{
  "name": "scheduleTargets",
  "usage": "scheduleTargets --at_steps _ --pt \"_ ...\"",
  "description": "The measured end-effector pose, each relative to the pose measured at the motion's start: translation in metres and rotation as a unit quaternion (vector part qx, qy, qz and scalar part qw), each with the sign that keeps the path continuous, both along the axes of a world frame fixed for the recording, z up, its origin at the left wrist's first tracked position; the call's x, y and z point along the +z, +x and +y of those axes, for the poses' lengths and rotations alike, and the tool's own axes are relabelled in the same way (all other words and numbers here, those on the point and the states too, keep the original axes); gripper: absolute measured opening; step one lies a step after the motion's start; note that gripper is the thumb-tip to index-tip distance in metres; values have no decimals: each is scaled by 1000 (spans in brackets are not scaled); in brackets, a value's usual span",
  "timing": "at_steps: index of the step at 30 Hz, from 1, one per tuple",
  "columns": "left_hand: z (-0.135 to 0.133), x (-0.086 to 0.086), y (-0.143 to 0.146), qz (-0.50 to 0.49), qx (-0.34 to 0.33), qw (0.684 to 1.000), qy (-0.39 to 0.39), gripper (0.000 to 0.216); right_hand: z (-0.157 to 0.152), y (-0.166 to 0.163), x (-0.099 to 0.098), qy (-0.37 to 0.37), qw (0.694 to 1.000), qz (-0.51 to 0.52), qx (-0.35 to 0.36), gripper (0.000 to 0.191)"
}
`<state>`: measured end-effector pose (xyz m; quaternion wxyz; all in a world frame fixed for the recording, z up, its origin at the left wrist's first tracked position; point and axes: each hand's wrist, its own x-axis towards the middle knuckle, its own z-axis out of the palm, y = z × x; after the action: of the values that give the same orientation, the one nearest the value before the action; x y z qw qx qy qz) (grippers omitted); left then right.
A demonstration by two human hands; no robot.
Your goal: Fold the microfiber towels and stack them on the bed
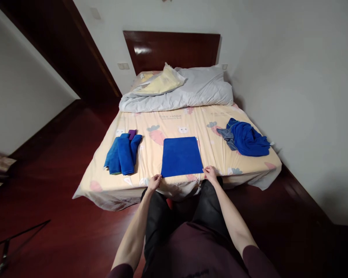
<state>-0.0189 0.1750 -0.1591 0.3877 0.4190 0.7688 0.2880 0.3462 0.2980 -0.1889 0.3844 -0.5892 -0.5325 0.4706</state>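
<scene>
A blue towel [182, 156] lies spread flat near the front edge of the bed. My left hand [155, 182] pinches its near left corner. At the near right corner, my right hand [210, 173] has its fingers closed on the cloth. Left of the towel lie several rolled or folded towels [124, 154], mostly blue, with a purple one [132, 134] showing at the far end. On the right is a crumpled heap of blue cloths [249, 139], with a grey-blue cloth [228, 138] beside it.
The bed [185, 123] has a pale yellow sheet with carrot prints. A grey quilt [203, 87] and a yellow pillow [165, 80] lie by the dark wooden headboard [174, 50]. A black metal frame [5, 247] stands on the reddish floor [60, 185] at lower left.
</scene>
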Motion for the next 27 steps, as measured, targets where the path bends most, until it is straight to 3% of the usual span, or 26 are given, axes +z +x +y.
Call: scheduleTargets --at_steps 6,12,19,27 --pt "-16 -20 -5 -46 27 998 24 44 -10 -2 -4 29 1000 3 -9 50" --pt "-15 -32 -9 -80 51 995 36 47 -11 -2 4 -22 1000 -9 -18 54" --pt "-13 -32 -11 -109 81 990 39 58 -4 5 6 -85 996 -20 10 58" --pt "-6 -27 -8 -70 122 990 6 54 3 3 14 -140 990 -35 1 51"
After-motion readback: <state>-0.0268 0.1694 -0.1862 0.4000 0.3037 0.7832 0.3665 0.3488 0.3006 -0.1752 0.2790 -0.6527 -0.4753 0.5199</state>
